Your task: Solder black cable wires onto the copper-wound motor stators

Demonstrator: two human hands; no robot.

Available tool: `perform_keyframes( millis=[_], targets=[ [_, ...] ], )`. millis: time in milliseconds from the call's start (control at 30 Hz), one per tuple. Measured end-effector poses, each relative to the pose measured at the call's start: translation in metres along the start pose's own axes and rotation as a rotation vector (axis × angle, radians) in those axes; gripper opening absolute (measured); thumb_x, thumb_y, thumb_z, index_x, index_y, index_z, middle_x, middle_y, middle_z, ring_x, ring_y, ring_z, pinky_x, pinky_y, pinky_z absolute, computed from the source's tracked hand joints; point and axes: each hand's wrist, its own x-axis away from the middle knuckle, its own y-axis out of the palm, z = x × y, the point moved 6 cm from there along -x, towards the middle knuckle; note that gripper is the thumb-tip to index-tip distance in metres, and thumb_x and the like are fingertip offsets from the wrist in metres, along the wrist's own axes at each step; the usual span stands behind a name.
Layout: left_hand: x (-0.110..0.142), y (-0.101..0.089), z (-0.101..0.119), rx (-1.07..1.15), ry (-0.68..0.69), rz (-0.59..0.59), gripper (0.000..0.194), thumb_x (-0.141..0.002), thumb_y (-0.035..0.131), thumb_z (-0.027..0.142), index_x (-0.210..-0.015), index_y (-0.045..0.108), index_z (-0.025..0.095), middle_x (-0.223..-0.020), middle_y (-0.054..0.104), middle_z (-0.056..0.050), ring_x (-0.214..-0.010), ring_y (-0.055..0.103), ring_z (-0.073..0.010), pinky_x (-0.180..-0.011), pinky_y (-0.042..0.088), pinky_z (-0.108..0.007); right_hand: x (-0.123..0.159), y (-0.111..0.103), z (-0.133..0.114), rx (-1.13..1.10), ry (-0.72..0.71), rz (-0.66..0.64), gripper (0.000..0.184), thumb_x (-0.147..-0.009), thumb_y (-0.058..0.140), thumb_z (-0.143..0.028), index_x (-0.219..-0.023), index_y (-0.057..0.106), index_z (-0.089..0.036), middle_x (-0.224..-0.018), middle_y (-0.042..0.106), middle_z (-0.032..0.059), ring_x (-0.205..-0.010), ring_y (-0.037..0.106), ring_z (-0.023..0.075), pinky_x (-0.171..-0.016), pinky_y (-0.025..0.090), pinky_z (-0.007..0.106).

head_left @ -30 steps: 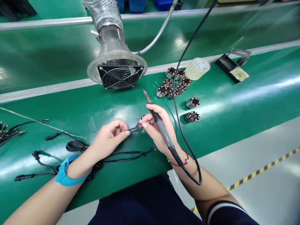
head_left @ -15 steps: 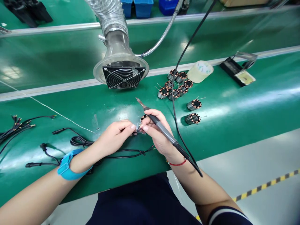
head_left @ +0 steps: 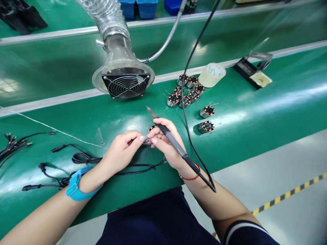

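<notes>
Over the bench my right hand point(head_left: 167, 144) is closed around the grey handle of a soldering iron point(head_left: 170, 136). The iron's tip points up and left, away from the fingertips. Thumb and fingers of that hand also meet at a small bit of wire, partly hidden. My left hand point(head_left: 125, 148) pinches at the same spot, its thumb and forefinger touching something small and dark that I cannot make out. Just behind the right fingertips shows part of a motor stator point(head_left: 152, 128) with copper windings. Black cables point(head_left: 138, 170) with stripped ends lie under and beside my left forearm.
Several stators point(head_left: 185, 101) stand grouped at centre right, two more nearer. A tape roll point(head_left: 212, 75) and a soldering iron stand point(head_left: 252, 73) are behind. A fume extractor fan point(head_left: 127, 85) hangs above the bench. More cables point(head_left: 12, 144) lie left. The iron's cord point(head_left: 186, 112) crosses the view.
The view has shifted slightly, so the bench things appear a little further left. My hands stay together at the same spot, fingertips a bit closer. The iron is still held.
</notes>
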Motion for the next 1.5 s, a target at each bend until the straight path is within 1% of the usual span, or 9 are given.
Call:
perform_keyframes(
  millis=[233,367,467,600,833,933,1100,1333,1500],
  targets=[
    [0.000,0.001,-0.004,0.008,0.008,-0.029,0.035,-0.096,0.045,0.037,-0.073,0.063,0.017,-0.069,0.058,0.001,-0.066,0.050,-0.0127,-0.064,0.039,-0.025,-0.001,-0.001,-0.003,0.077,-0.031,-0.008,0.040,-0.080,0.069,-0.022,-0.115,0.051,-0.027,-0.082,0.067,-0.0044,-0.072,0.064,0.0098,-0.066,0.051,0.025],
    [0.002,0.000,-0.002,0.019,0.054,-0.069,0.040,-0.099,0.038,0.036,-0.078,0.067,0.018,-0.072,0.056,0.000,-0.071,0.052,-0.0139,-0.070,0.041,-0.026,-0.001,0.000,0.001,0.012,0.005,-0.023,0.041,-0.080,0.070,-0.022,-0.115,0.050,-0.027,-0.078,0.066,-0.0060,-0.068,0.066,0.0096,-0.062,0.053,0.023],
    [0.002,0.002,-0.001,0.031,0.046,-0.136,0.038,-0.097,0.043,0.037,-0.075,0.068,0.018,-0.067,0.051,0.001,-0.066,0.049,-0.0132,-0.066,0.040,-0.026,-0.001,0.001,0.002,-0.004,0.018,-0.032,0.046,-0.079,0.074,-0.026,-0.117,0.048,-0.027,-0.079,0.066,-0.0058,-0.065,0.067,0.0095,-0.060,0.055,0.022],
    [0.001,0.005,-0.003,0.087,0.001,-0.255,0.041,-0.097,0.044,0.041,-0.077,0.070,0.017,-0.077,0.059,-0.001,-0.073,0.055,-0.0138,-0.070,0.041,-0.027,0.000,0.004,0.000,0.010,0.013,-0.059,0.048,-0.079,0.075,-0.027,-0.118,0.046,-0.029,-0.082,0.064,-0.0064,-0.064,0.065,0.0083,-0.064,0.057,0.023],
    [-0.003,0.010,-0.004,0.162,-0.044,-0.401,0.042,-0.095,0.045,0.046,-0.075,0.069,0.017,-0.080,0.065,-0.002,-0.076,0.059,-0.0149,-0.073,0.043,-0.026,0.002,0.005,-0.008,0.125,-0.107,-0.109,0.039,-0.085,0.067,-0.021,-0.118,0.048,-0.028,-0.083,0.062,-0.0046,-0.068,0.063,0.0087,-0.066,0.056,0.023],
    [-0.002,0.013,-0.006,0.213,-0.116,-0.400,0.041,-0.094,0.046,0.048,-0.081,0.069,0.017,-0.083,0.069,-0.003,-0.080,0.060,-0.0156,-0.078,0.044,-0.026,0.003,0.005,-0.012,0.212,-0.207,-0.097,0.035,-0.087,0.062,-0.017,-0.117,0.049,-0.028,-0.082,0.060,-0.0046,-0.067,0.061,0.0078,-0.064,0.055,0.022],
    [0.002,0.015,-0.013,0.381,-0.280,-0.355,0.032,-0.088,0.056,0.048,-0.078,0.062,0.017,-0.063,0.057,0.003,-0.058,0.047,-0.0099,-0.058,0.038,-0.021,0.007,0.005,-0.014,0.341,-0.327,-0.029,0.035,-0.087,0.060,-0.015,-0.118,0.050,-0.029,-0.082,0.059,-0.0038,-0.072,0.059,0.0088,-0.070,0.054,0.023],
    [-0.006,0.000,-0.032,0.289,-0.248,-0.205,0.025,-0.080,0.063,0.041,-0.072,0.062,0.017,-0.068,0.055,0.002,-0.066,0.046,-0.0114,-0.066,0.037,-0.023,0.004,0.010,-0.007,0.551,-0.350,-0.067,0.036,-0.087,0.058,-0.016,-0.122,0.051,-0.027,-0.087,0.067,-0.0020,-0.081,0.065,0.0114,-0.083,0.055,0.029],
    [-0.013,-0.005,-0.044,0.161,-0.260,-0.105,0.025,-0.077,0.061,0.041,-0.069,0.061,0.017,-0.065,0.056,0.001,-0.063,0.048,-0.0133,-0.063,0.038,-0.024,0.004,-0.015,-0.019,0.877,-0.389,0.188,0.042,-0.088,0.054,-0.014,-0.128,0.050,-0.027,-0.102,0.069,0.0031,-0.097,0.065,0.0172,-0.093,0.052,0.037]
  ],
)
